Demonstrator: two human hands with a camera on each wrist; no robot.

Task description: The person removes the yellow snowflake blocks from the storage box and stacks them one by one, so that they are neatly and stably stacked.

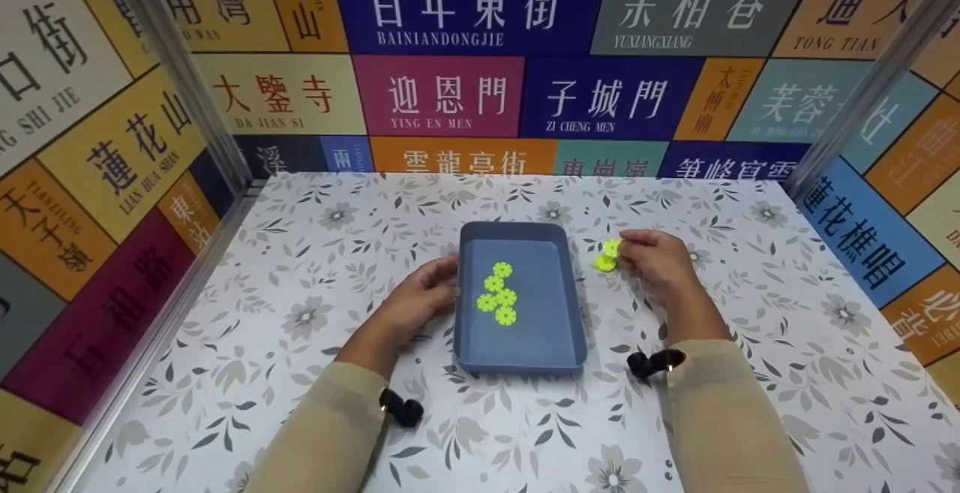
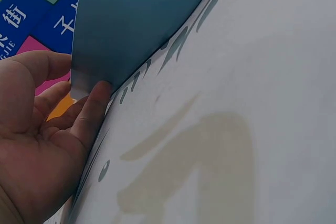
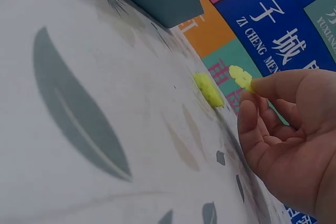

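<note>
A shallow grey-blue tray (image 1: 566,298) lies in front of me with several yellow-green notched plastic discs (image 1: 506,315) grouped on its floor. At its left side, my left hand (image 1: 411,299) touches the tray, with fingertips at the outer wall (image 2: 131,19) and rim. To the right of the tray, my right hand (image 1: 660,260) pinches one yellow-green notched disc (image 3: 241,77) between thumb and fingers, just above the table. Close below it, more yellow-green discs (image 3: 208,90) sit on the tablecloth; how many cannot be told.
A white tablecloth (image 1: 300,373) with grey leaves and flowers covers the table. Coloured panels (image 1: 439,95) with Chinese lettering stand behind and at both sides. Small black devices (image 1: 401,408) are worn at the wrists.
</note>
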